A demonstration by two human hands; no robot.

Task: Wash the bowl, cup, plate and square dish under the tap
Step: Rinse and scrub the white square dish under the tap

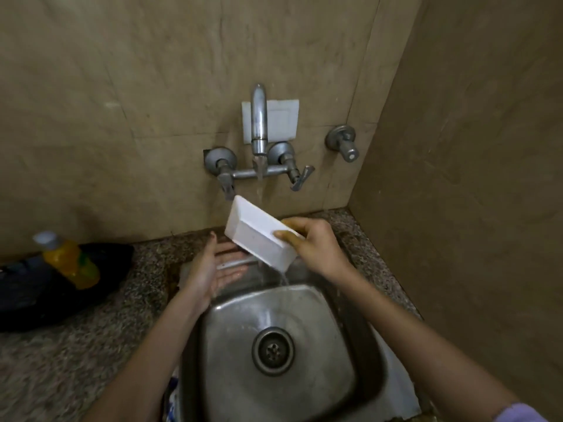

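Right hand [313, 249]: grips smooth white square dish [256, 236], tipped.
Left hand [213, 266]: fingers flat, holding nothing.
Sink [335, 345]: shiny metal.

Dim, soft focus, wide-angle bend at edges, v. little glare.

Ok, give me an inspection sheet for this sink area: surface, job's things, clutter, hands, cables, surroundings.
Surface: speckled stone counter around a wet steel sink.
Job's things: white square dish tilted under the running tap, water spilling off its lower corner; bowl, cup, plate not clearly seen.
Clutter: yellow bottle on a black tray, left.
Hands: right hand grips the dish; left hand open beside it.
Cables: nothing seen.
Surroundings: beige tiled walls, wall valve right of the tap.
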